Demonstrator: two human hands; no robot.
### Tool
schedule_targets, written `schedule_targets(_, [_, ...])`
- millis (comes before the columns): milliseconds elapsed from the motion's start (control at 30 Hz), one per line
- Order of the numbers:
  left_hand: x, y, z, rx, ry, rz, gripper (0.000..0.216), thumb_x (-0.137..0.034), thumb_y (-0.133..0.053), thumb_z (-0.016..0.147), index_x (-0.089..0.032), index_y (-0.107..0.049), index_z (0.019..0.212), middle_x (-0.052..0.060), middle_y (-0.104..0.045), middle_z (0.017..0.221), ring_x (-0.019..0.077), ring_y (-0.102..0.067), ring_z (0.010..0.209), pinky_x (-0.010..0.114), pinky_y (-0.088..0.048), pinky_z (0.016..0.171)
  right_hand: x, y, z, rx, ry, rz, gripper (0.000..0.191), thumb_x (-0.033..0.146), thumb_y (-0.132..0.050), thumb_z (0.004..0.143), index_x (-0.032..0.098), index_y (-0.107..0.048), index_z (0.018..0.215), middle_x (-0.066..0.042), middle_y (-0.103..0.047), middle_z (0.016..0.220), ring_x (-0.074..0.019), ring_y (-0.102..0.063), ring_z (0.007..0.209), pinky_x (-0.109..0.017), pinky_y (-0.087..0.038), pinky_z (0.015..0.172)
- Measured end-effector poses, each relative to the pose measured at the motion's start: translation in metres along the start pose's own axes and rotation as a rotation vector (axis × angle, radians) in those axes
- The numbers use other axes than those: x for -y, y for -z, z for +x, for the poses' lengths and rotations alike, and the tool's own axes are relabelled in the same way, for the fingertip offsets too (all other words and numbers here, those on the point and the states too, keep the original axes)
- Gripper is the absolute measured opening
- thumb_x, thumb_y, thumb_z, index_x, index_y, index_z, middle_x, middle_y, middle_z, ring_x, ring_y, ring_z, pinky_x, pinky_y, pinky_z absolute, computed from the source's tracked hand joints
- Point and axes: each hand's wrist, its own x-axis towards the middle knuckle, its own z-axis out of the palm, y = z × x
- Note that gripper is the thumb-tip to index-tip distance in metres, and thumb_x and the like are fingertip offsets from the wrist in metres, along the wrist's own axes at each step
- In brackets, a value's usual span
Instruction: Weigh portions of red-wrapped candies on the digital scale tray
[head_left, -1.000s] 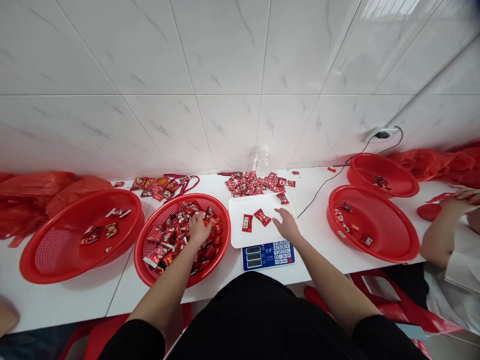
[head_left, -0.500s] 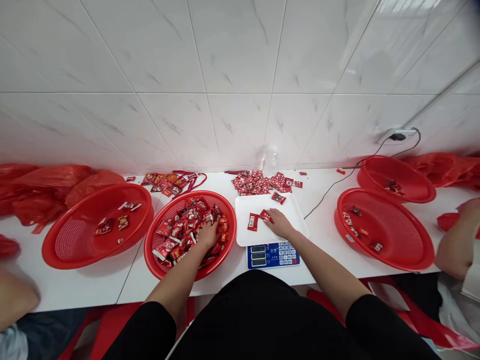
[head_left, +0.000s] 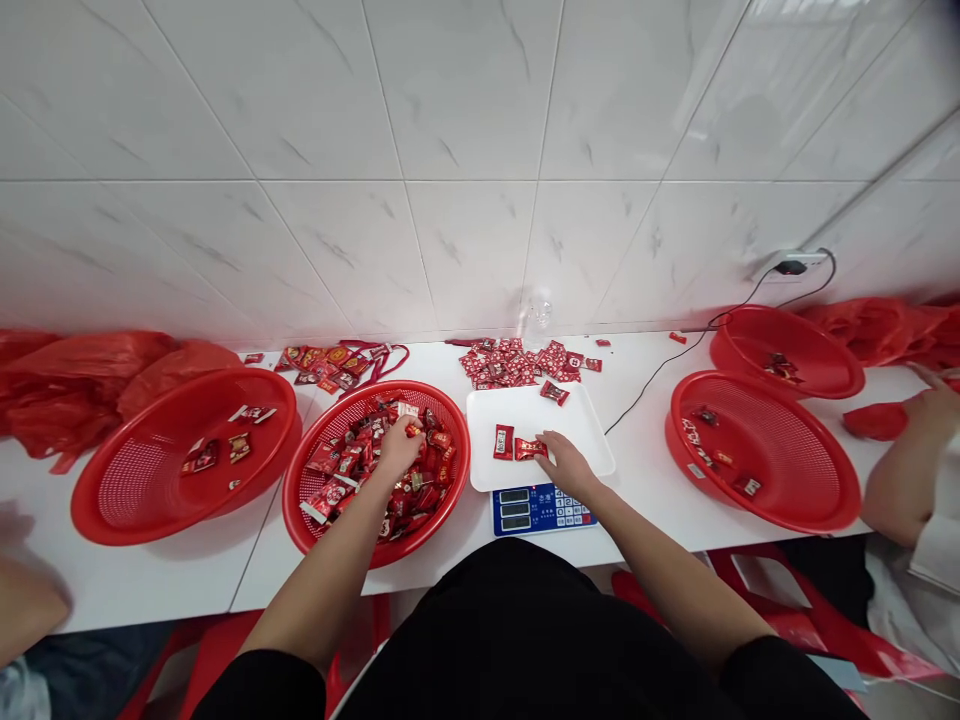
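My left hand (head_left: 401, 447) is over the red basket (head_left: 298, 540), its fingers closed in a pinch on a small wrapped candy (head_left: 412, 430), mostly hidden by the fingers. Under it lies a heap of red wrapped candies (head_left: 360, 435). Over the white weighing tray (head_left: 555, 410) of a blue digital scale (head_left: 545, 510), my right hand (head_left: 568, 465) has thumb and forefinger at the right end of a red candy packet (head_left: 529, 449), which lies flat. Left of that packet, an upright red candy packet (head_left: 503, 442) rests on the tray. Near the tray's back edge sits another candy (head_left: 554, 393).
Small red packets (head_left: 499, 365) lie in a pile behind the scale, beside a clear plastic object (head_left: 537, 315). Red baskets stand at left (head_left: 90, 520) and right (head_left: 825, 470). A black cable (head_left: 652, 375) crosses the table. Other people's arms (head_left: 900, 470) show at both sides.
My left hand has lifted slightly out of the heap and closed its fingers. The packet at my right hand has turned from slanted to level, beside the upright one.
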Motion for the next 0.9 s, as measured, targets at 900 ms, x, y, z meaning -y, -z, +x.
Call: schedule_targets(900, [-0.073,-0.066,-0.044,0.44,-0.461,0.4,0.049,-0.011,-0.052,0.075,-0.023,-0.054,0.123,0.009,-0.054,0.118,0.0242,-0.056,0.105,0.033,-0.044,0.088,-0.03,0.04,0.09,-0.046,-0.15,-0.174,0.058,0.044,-0.045,0.09,0.021,-0.034,0.142,-0.009,-0.019,0.153,-0.031,-0.008,0.141,-0.049,-0.02,0.112])
